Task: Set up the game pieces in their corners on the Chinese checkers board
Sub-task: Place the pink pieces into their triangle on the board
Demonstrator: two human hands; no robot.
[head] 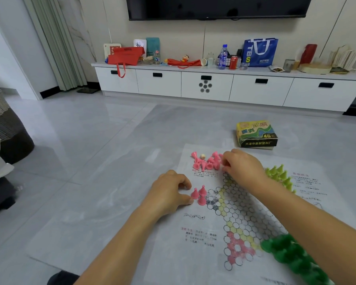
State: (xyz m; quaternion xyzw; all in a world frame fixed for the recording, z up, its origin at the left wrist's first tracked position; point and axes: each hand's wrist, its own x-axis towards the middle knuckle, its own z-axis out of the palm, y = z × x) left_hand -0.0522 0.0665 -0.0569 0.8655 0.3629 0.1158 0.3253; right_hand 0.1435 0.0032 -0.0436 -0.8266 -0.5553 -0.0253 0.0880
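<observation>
Three pink plastic cone pieces (199, 195) are stood at the left corner of printed paper board (245, 206), left hand (169, 192) fingers curled narrow beside. Right hand (243, 167) fingers curled into loose pink pile (206, 162); grips cannot be told. Pieces best seated singly, centred.

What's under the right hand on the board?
Paper board; hexagon cells show by the right hand, loose pink pieces beside its fingertips. The cells under the palm are covered; whether the fingers hold a piece can't be told.
</observation>
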